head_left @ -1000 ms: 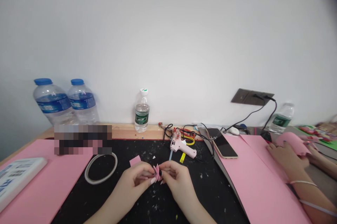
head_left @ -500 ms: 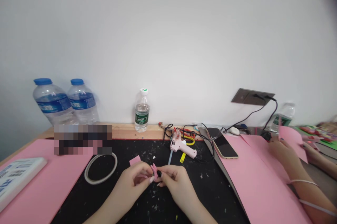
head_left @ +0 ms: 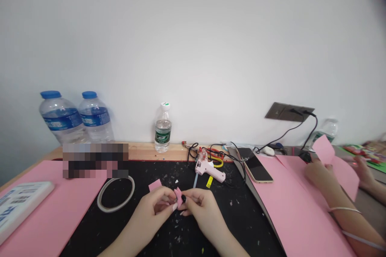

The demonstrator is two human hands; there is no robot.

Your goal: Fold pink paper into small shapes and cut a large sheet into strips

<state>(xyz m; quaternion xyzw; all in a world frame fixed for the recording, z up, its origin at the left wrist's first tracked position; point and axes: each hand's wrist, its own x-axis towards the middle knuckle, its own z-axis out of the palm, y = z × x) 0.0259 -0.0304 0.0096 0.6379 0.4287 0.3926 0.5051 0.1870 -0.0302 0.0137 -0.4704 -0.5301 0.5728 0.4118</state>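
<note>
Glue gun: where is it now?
In the head view, the glue gun lies right of centre on the black mat, beyond the right hand, left of the smartphone.

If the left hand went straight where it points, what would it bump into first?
Probably the right hand: its fingertips are just beyond the small folded pink paper-like piece that the left hand pinches. Exact depth is hard to judge.

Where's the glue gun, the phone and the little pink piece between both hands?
Glue gun (head_left: pixel 210 170), head view: on its pale body.
Phone (head_left: pixel 255 164), head view: on its dark screen.
Pink piece (head_left: pixel 178 197), head view: on its visible middle.
</note>
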